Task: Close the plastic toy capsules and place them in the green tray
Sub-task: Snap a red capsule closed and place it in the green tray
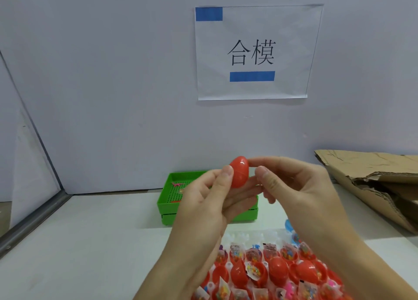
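The left hand and the right hand both hold one red egg capsule with thumbs and fingers. The egg is closed and stands up in the air, just above the green tray. Nearer than the tray lies a pile of open red capsules with little toy bags. Right of the tray is torn cardboard. Behind the tray, a paper sign hangs on the wall.

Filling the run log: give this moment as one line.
stage: closing | left hand and right hand: both grip closed red egg-shaped plastic capsule | green plastic tray: behind, not yet reached
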{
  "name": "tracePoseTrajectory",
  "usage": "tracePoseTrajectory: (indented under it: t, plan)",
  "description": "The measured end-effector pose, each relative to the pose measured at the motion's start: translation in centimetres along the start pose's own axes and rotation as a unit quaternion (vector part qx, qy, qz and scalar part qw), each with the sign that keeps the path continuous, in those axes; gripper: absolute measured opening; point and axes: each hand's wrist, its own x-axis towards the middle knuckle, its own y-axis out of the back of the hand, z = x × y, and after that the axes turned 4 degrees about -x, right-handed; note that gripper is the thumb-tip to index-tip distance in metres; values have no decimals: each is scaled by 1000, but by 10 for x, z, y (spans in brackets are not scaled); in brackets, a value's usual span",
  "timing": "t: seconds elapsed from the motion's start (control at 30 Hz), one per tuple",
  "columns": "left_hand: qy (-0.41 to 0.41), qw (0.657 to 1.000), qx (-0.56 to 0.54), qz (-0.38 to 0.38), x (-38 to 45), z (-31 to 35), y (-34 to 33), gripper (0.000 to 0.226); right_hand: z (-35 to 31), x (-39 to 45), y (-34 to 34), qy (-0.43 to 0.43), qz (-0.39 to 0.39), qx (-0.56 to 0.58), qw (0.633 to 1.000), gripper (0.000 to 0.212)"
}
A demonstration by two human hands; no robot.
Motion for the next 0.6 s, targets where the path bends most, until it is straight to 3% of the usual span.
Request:
tracePoseTrajectory:
  t: [0.1, 0.37, 0.6]
  plan:
    - [39, 997, -65, 9, 2, -1, -2, 43, -2, 1, 2, 14, 9, -38, 999, 26]
    - [75, 993, -90, 15, 4, -3, -1, 40, 2, 2, 3, 13, 1, -51, 999, 24]
    - [158, 968, -194, -4, 7, -7, 2, 43, 5, 2, 5, 70, -13, -117, 991, 28]
